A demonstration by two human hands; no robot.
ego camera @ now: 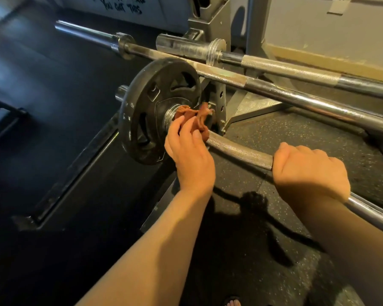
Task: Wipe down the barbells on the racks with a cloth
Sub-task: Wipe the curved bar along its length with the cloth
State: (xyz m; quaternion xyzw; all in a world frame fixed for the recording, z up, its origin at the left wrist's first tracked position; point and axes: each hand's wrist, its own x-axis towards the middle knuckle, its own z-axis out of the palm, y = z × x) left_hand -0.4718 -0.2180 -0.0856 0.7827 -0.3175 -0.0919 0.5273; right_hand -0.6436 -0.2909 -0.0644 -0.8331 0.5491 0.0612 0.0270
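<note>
The nearest barbell (239, 151) runs from centre left to the lower right, with a knurled shaft and a black weight plate (148, 120) on its left sleeve. My left hand (186, 149) holds an orange-brown cloth (195, 120) bunched round the bar right beside the plate's hub. My right hand (310, 171) grips the same bar further right, knuckles up. Two more barbells lie behind it: a middle one (274, 89) and a far one (296, 69) with a chrome sleeve.
A grey steel rack upright (219, 100) and its base stand behind the plate. Speckled rubber flooring (274, 217) lies below, with a black floor frame (75, 180) at left. A sandalled foot (232, 302) shows at the bottom edge. A wall rises at top right.
</note>
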